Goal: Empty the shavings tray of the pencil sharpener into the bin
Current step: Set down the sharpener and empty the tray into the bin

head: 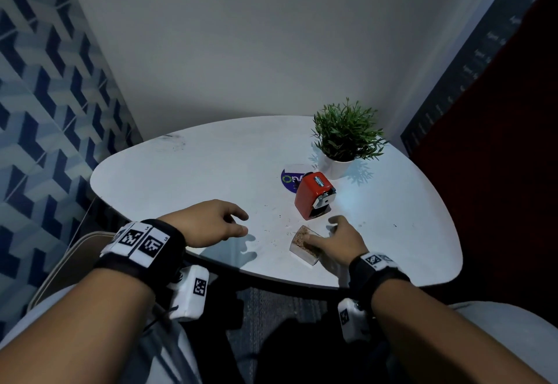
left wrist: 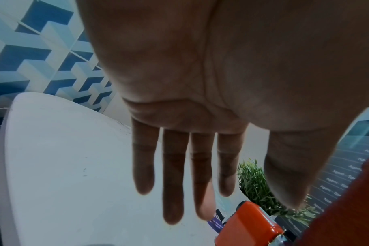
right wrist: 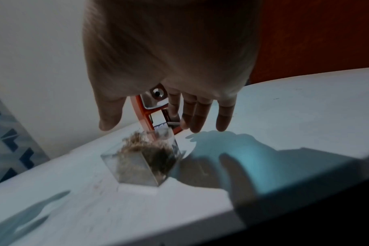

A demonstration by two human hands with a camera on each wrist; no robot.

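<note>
The right hand [head: 338, 241] hovers spread over the full shavings tray [head: 304, 245], fingers loose, gripping nothing. The tray sits just before the red pencil sharpener [head: 314, 195], already pulled out. The left hand [head: 208, 223] idles open alongside.

Dim, bluish, blurred wrist views

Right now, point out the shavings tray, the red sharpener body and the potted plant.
shavings tray [head: 303, 248]: head view, clear side wall.
red sharpener body [head: 308, 196]: head view, red side.
potted plant [head: 335, 168]: head view, white pot.
</note>
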